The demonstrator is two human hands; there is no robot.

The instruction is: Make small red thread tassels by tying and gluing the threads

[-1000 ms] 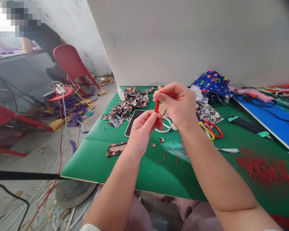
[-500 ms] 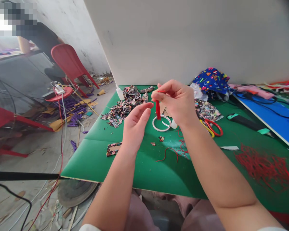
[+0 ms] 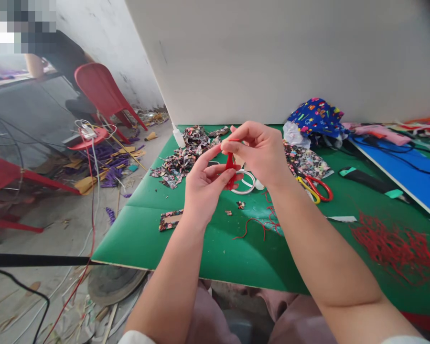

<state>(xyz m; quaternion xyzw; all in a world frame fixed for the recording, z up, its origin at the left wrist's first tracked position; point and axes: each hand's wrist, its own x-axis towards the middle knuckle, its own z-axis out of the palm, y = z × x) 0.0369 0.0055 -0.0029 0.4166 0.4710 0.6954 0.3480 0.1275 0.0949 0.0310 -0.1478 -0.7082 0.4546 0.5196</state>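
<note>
A small red thread tassel (image 3: 230, 165) hangs upright above the green table. My right hand (image 3: 260, 150) pinches its top end between thumb and fingertips. Lower down, the thumb and fingers of my left hand (image 3: 206, 184) close around the strands, its index finger reaching up towards the right fingertips. Behind and below the tassel lies a white ring-shaped roll (image 3: 244, 192), partly covered by the hands. Loose red threads (image 3: 263, 227) lie on the table under my right wrist.
Crumpled floral fabric scraps (image 3: 186, 155) and a white bottle (image 3: 179, 137) lie at the back left. To the right are scissors (image 3: 320, 188), a black-and-green cutter (image 3: 369, 182), a red thread pile (image 3: 394, 248) and a blue board (image 3: 404, 177). A person sits beyond a red chair (image 3: 98, 86).
My left hand has moved right and closed on the lower part of the tassel. My right hand has shifted slightly left, still pinching the top.
</note>
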